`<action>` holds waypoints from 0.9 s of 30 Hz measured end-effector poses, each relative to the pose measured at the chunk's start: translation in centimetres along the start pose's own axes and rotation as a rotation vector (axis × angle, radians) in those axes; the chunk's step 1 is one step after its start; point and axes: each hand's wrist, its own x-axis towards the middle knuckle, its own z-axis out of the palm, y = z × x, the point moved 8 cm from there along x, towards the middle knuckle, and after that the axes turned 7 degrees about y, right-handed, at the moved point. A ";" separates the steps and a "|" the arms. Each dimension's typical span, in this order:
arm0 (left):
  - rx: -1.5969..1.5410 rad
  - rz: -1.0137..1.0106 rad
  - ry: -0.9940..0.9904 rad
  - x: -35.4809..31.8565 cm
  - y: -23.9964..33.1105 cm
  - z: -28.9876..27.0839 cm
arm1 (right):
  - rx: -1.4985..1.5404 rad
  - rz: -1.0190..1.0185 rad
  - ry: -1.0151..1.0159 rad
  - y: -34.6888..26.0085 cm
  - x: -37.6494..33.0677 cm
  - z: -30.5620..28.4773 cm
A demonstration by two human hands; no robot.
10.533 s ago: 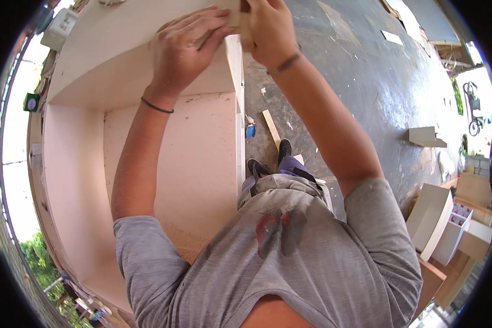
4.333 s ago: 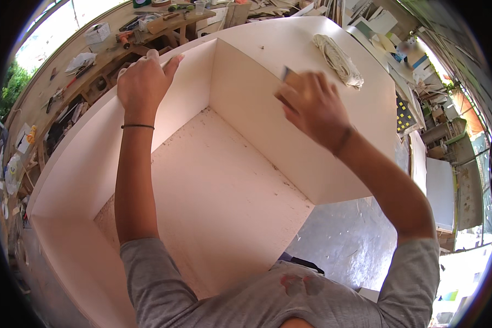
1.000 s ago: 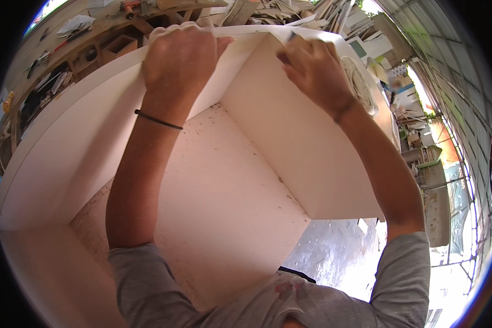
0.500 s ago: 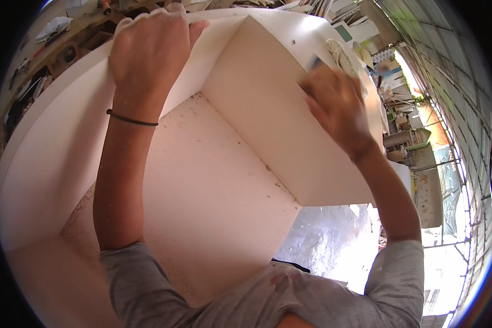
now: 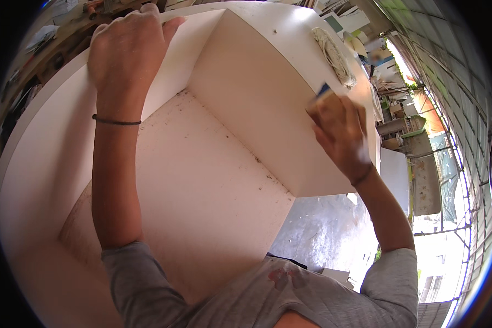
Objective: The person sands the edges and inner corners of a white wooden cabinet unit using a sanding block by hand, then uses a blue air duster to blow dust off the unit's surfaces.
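Note:
A large white box-like cabinet (image 5: 218, 164) lies open before me, with brown dust and crumbs along its inner corners. My left hand (image 5: 128, 52) grips the upper rim of its far left panel, fingers curled over the edge and thumb out to the right. On the right, my right hand (image 5: 341, 128) is closed around a small tan block (image 5: 327, 104) with a blue edge, held against the rim of the right panel. Motion blurs the hand, and its fingers partly cover the block. Beyond it, a cream bundle of cloth or cord (image 5: 333, 57) rests on the cabinet's outer face.
A cluttered wooden shelf or bench (image 5: 49, 60) with tools stands behind the left panel. Wood pieces and boards (image 5: 391, 109) are piled at the right. Below the right panel shows a grey floor (image 5: 317, 235). A metal-framed wall (image 5: 448, 82) curves along the far right.
My right hand has slid along the right panel's rim toward me with the block. My left hand stays on the rim, and the whole view has shifted slightly.

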 end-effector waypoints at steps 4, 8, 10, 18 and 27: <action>-0.019 -0.031 -0.080 0.3 0.2 0.2 | 0.025 -0.032 0.005 0.1 4.1 1.9; -0.028 -0.026 -0.130 0.5 0.9 1.0 | 0.057 -0.059 0.027 -1.6 11.3 4.5; -0.040 -0.010 -0.143 0.2 0.8 1.7 | 0.019 -0.027 -0.005 -0.4 8.7 4.5; 0.025 -0.087 -0.235 0.2 -0.3 2.1 | -0.023 0.022 0.039 0.9 0.2 -0.5; 0.073 -0.119 -0.284 -0.3 -0.9 2.3 | -0.007 0.083 0.124 0.7 -0.8 -0.7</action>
